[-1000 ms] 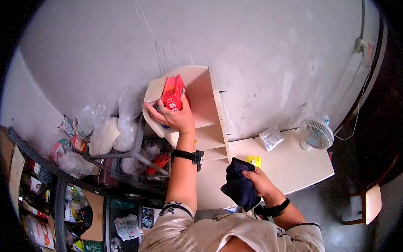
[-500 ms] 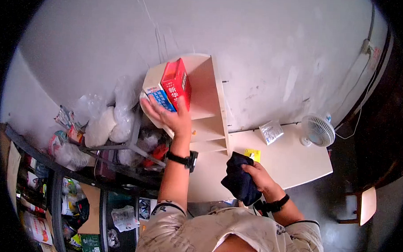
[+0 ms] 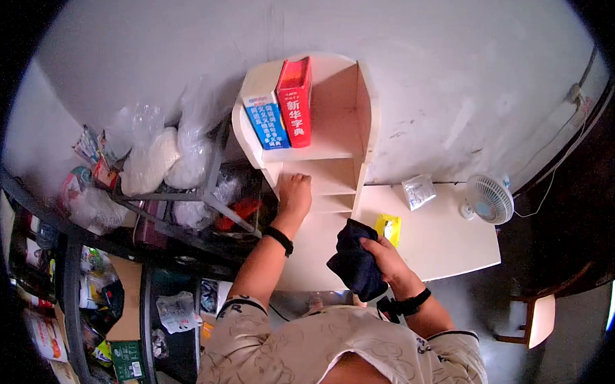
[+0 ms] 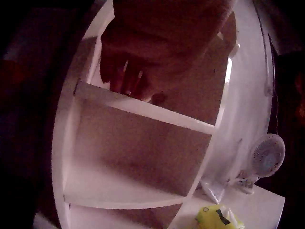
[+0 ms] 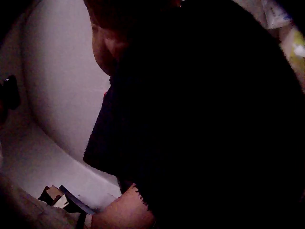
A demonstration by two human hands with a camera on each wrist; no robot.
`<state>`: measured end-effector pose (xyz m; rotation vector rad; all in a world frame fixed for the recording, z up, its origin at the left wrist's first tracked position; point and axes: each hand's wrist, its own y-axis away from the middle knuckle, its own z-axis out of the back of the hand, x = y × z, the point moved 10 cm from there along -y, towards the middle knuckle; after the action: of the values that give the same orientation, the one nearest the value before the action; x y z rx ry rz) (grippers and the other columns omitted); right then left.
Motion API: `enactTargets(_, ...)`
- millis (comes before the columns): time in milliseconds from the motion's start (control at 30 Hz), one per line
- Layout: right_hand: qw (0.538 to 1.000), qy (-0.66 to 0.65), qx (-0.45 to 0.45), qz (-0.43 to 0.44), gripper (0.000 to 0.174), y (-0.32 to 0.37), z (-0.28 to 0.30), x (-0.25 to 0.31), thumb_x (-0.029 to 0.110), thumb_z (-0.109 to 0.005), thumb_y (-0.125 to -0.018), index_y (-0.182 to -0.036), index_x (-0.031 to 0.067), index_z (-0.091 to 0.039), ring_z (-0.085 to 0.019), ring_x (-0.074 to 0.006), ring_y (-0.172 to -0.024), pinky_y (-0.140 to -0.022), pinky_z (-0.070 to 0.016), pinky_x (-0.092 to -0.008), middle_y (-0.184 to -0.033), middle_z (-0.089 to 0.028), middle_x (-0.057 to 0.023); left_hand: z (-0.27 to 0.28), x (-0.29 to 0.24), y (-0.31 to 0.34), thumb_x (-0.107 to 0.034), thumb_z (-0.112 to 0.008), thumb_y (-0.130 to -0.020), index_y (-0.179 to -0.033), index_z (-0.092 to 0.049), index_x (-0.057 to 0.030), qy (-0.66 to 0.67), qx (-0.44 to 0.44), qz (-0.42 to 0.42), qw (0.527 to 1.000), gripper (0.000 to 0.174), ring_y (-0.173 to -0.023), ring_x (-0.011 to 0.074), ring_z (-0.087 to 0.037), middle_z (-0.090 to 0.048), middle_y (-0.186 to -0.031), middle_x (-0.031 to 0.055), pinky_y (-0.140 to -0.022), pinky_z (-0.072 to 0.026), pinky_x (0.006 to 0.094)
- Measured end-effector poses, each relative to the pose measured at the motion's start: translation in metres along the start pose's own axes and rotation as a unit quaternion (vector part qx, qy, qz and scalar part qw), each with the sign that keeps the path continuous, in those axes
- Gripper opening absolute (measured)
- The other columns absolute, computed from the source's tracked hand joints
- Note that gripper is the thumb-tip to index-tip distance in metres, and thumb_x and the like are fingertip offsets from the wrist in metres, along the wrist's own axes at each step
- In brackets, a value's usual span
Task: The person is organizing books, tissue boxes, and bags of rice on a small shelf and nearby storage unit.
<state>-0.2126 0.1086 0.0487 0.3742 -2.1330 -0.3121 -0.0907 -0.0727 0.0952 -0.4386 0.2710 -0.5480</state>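
Note:
My left hand (image 3: 295,195) reaches into the middle compartment of the cream shelf unit (image 3: 365,119). In the left wrist view its fingers (image 4: 128,78) bend down just behind a shelf board; I cannot tell whether they hold anything. Above that hand, a thick red dictionary (image 3: 298,117) stands upright on the top shelf, leaning close beside a blue-and-white dictionary (image 3: 268,126). My right hand (image 3: 386,259) grips a bunched dark navy cloth (image 3: 356,261) over the desk's front edge. The cloth (image 5: 200,124) fills most of the right wrist view.
On the cream desk (image 3: 448,244) lie a yellow packet (image 3: 388,229) and a clear plastic packet (image 3: 418,191), with a small white fan (image 3: 490,200) farther right. A metal rack (image 3: 232,215) with plastic bags (image 3: 153,161) stands at left. A chair (image 3: 540,320) is at right.
My left hand has let go of the red dictionary, now standing beside the blue one, and has dropped to the compartment below. The right hand still grips the cloth.

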Motion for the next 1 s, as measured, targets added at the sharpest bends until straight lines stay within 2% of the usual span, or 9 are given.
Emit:
enactTargets(200, 0.996, 0.016, -0.084, 0.026, 0.027, -0.015, 0.001, -0.009, 0.018, -0.053, -0.084, -0.103, -0.0023, -0.053, -0.059, -0.0165, -0.071, -0.064, -0.0489, -0.0281, -0.085, -0.061, -0.0069, 0.014, -0.01, 0.011, -0.011, -0.047, -0.076, -0.075, -0.057, -0.0051, -0.096, -0.047, -0.004, 0.994, 0.012, -0.078, 0.0277, -0.053, -0.055, -0.078, 0.0114, -0.074, -0.0411, 0.0389)
enactTargets(267, 0.97, 0.072, -0.144, 0.182, 0.027, -0.022, -0.001, 0.021, 0.018, -0.054, -0.085, -0.101, -0.0033, -0.053, -0.058, -0.0168, -0.074, -0.065, -0.0481, -0.0294, -0.084, -0.061, -0.0091, 0.007, -0.005, 0.019, -0.01, -0.047, -0.076, -0.075, -0.057, -0.0049, -0.084, -0.06, -0.016, 0.995, 0.011, -0.08, 0.0273, -0.052, -0.053, -0.08, 0.0122, -0.073, -0.0411, 0.0394)
enactTargets(333, 0.847, 0.317, -0.221, 0.364, 0.026, -0.024, -0.012, 0.054, 0.017, -0.056, -0.084, -0.099, -0.004, -0.053, -0.059, -0.0234, -0.074, -0.067, -0.0473, -0.0325, -0.084, -0.061, -0.0136, 0.01, -0.001, 0.028, -0.009, -0.048, -0.076, -0.078, -0.057, -0.0041, -0.064, -0.07, -0.006, 0.995, 0.01, -0.081, 0.0289, -0.052, -0.053, -0.081, 0.0138, -0.073, -0.0412, 0.04)
enactTargets(400, 0.612, 0.608, -0.287, 0.417, 0.038, -0.023, -0.055, 0.078, 0.014, -0.06, -0.076, -0.107, -0.0064, -0.049, -0.055, -0.0359, -0.09, -0.077, -0.0468, -0.039, -0.101, -0.056, -0.022, -0.001, 0.009, 0.036, -0.009, -0.048, -0.077, -0.081, -0.057, -0.0034, -0.063, -0.055, -0.003, 0.996, 0.011, -0.083, 0.0297, -0.052, -0.052, -0.082, 0.0147, -0.073, -0.0413, 0.0404)
enactTargets(467, 0.469, 0.692, -0.254, 0.486, 0.05, -0.04, -0.084, 0.073, 0.009, -0.061, -0.073, -0.117, -0.0057, -0.041, -0.049, -0.0386, -0.101, -0.085, -0.0431, -0.0383, -0.116, -0.047, -0.0252, -0.004, 0.019, 0.044, -0.009, -0.048, -0.078, -0.084, -0.057, -0.0027, -0.064, -0.041, 0.0, 0.997, 0.013, -0.085, 0.0306, -0.051, -0.051, -0.083, 0.0156, -0.074, -0.0414, 0.0408)
enactTargets(500, 0.455, 0.745, -0.24, 0.425, 0.061, -0.07, -0.079, 0.068, 0.013, -0.057, -0.076, -0.125, -0.0097, -0.03, -0.041, -0.0397, -0.111, -0.094, -0.0372, -0.0389, -0.127, -0.035, -0.0283, 0.0, 0.025, 0.05, -0.01, -0.047, -0.08, -0.087, -0.056, -0.0028, 0.001, -0.056, 0.015, 0.998, 0.014, -0.086, 0.0313, -0.051, -0.052, -0.084, 0.0156, -0.074, -0.0415, 0.0411)
enactTargets(700, 0.497, 0.717, -0.319, 0.37, 0.065, -0.136, -0.054, 0.068, 0.023, -0.054, -0.077, -0.126, -0.0115, -0.028, -0.044, -0.0397, -0.108, -0.095, -0.0359, -0.0403, -0.126, -0.035, -0.0298, 0.054, 0.061, 0.066, -0.007, -0.045, -0.084, -0.094, -0.052, -0.0038, 0.216, -0.182, 0.14, 0.949, 0.012, -0.087, 0.0337, -0.05, -0.052, -0.091, 0.0164, -0.075, -0.0419, 0.0405)
enactTargets(800, 0.555, 0.695, -0.312, 0.335, 0.071, -0.146, -0.053, 0.076, 0.029, -0.057, -0.075, -0.125, -0.0121, -0.029, -0.042, -0.0411, -0.11, -0.096, -0.0346, -0.0411, -0.127, -0.033, -0.0313, 0.038, 0.102, 0.084, -0.012, -0.042, -0.091, -0.102, -0.05, -0.0074, 0.522, -0.191, 0.377, 0.741, 0.015, -0.068, 0.015, -0.052, -0.053, -0.088, 0.0066, -0.059, -0.0423, 0.0251)
enactTargets(1000, 0.566, 0.685, -0.291, 0.355, 0.064, -0.168, -0.05, 0.085, 0.027, -0.06, -0.071, -0.116, -0.0126, -0.039, -0.041, -0.0389, -0.112, -0.099, -0.0309, -0.0403, -0.117, -0.044, -0.0287, 0.078, 0.097, 0.056, -0.018, -0.035, -0.094, -0.106, -0.049, -0.0055, 0.607, -0.275, 0.331, 0.668, 0.022, -0.06, 0.0056, -0.04, -0.051, -0.075, -0.0006, -0.053, -0.0343, 0.0192)
